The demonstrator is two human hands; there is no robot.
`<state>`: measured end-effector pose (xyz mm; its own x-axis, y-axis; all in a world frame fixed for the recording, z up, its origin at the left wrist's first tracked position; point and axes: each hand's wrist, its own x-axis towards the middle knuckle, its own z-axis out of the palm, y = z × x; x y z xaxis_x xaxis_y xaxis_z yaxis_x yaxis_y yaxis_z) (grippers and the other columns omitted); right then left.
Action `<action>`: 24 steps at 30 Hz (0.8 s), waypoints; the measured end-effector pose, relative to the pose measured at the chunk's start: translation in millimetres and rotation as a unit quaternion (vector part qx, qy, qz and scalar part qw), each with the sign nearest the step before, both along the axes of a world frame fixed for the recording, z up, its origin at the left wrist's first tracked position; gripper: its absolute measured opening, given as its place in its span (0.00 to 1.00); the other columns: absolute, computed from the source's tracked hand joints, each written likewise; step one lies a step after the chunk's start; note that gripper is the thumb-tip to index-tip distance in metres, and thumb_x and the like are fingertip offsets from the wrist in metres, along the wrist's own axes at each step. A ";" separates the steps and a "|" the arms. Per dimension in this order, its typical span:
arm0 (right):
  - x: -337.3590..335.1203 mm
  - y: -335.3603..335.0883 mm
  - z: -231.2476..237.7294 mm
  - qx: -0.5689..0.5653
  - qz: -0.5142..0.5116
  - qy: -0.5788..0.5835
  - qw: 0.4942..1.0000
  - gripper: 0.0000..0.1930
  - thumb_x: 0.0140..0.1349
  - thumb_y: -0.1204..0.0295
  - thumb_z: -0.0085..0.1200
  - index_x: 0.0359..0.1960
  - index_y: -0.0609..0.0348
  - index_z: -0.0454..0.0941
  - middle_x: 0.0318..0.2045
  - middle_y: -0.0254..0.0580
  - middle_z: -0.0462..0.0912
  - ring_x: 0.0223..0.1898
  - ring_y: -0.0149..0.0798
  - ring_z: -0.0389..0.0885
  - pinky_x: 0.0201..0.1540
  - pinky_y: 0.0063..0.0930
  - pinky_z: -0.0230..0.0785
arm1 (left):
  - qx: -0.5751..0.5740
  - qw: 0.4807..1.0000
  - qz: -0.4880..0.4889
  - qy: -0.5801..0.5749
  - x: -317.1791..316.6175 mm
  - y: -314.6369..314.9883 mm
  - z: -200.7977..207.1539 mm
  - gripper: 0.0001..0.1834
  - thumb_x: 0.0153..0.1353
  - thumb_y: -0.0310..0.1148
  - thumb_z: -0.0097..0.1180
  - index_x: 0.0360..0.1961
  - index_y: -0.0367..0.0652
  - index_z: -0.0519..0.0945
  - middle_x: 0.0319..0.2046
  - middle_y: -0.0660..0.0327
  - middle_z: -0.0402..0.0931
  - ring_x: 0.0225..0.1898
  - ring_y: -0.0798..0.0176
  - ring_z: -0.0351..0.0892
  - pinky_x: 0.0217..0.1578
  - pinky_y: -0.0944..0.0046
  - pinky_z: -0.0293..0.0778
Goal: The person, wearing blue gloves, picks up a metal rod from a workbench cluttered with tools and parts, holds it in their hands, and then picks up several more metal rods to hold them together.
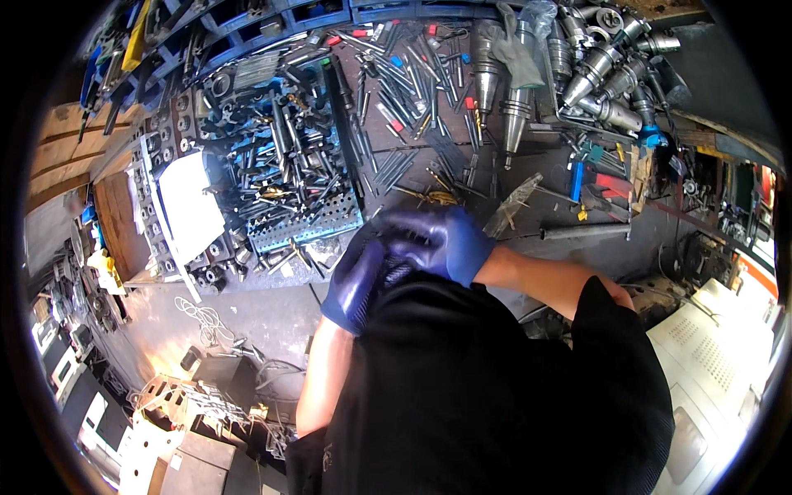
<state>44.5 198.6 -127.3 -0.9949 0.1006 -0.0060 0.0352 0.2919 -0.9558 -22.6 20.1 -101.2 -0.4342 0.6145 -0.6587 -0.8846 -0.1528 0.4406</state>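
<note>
Blue-purple gloves (472, 247) on both hands, the left hand (355, 285) and the right hand (445, 239) close together at the near side of the desk (540, 161), in front of the black shirt (462, 371). For each grip, not possible to tell whether apart, closed or clamped on something. Just beyond the right hand, nearest to it, gold-coloured drill bits (440, 198) lying on the desk. About progress, only a careful judgement: perhaps partly done, with many loose cutters (396, 74) spread out on the far side, some side by side. Probably left to handle: dark tools (280, 132) heaped over the blue rack (309, 223) to the left. Far right, well apart from the hands, piled metal tool holders (594, 70).
</note>
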 end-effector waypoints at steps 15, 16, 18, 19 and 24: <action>-149.7 99.4 -65.4 0.417 -0.113 -0.159 0.888 0.13 0.61 0.64 0.54 0.44 0.45 0.85 0.40 0.51 0.84 0.39 0.55 0.83 0.43 0.44 0.77 | -0.088 0.990 -0.081 0.074 -18.0 3.5 9.0 0.19 0.74 0.40 0.46 0.56 0.36 0.77 0.36 0.59 0.83 0.34 0.70 0.80 0.39 0.70 0.77; -152.6 108.0 -70.2 0.449 -0.136 -0.139 0.872 0.12 0.60 0.64 0.54 0.43 0.46 0.86 0.38 0.51 0.84 0.38 0.55 0.83 0.43 0.43 0.77 | -0.104 0.986 -0.091 0.091 -20.9 3.7 15.1 0.19 0.75 0.39 0.46 0.56 0.36 0.77 0.36 0.59 0.83 0.35 0.70 0.80 0.39 0.70 0.76; -150.9 119.2 -70.8 0.468 -0.170 -0.040 0.866 0.11 0.59 0.66 0.53 0.41 0.46 0.86 0.35 0.51 0.84 0.35 0.55 0.83 0.41 0.43 0.76 | -0.125 0.983 -0.096 0.097 -20.7 -2.3 15.8 0.19 0.75 0.38 0.45 0.56 0.36 0.76 0.37 0.59 0.83 0.35 0.71 0.79 0.40 0.70 0.76; -149.0 114.5 -63.5 0.457 -0.176 -0.041 0.871 0.11 0.60 0.64 0.54 0.38 0.50 0.87 0.34 0.53 0.84 0.35 0.55 0.83 0.40 0.44 0.76 | -0.127 0.983 -0.093 0.090 -21.1 -5.8 13.3 0.19 0.75 0.38 0.44 0.56 0.36 0.76 0.37 0.59 0.83 0.35 0.71 0.79 0.40 0.70 0.76; -143.1 76.1 -56.5 0.443 -0.044 -0.191 0.875 0.16 0.61 0.58 0.54 0.31 0.58 0.86 0.31 0.57 0.84 0.34 0.57 0.85 0.40 0.46 0.77 | -0.100 0.987 -0.087 0.093 -21.2 -8.6 9.8 0.19 0.75 0.37 0.44 0.57 0.36 0.76 0.37 0.59 0.83 0.37 0.71 0.79 0.42 0.70 0.75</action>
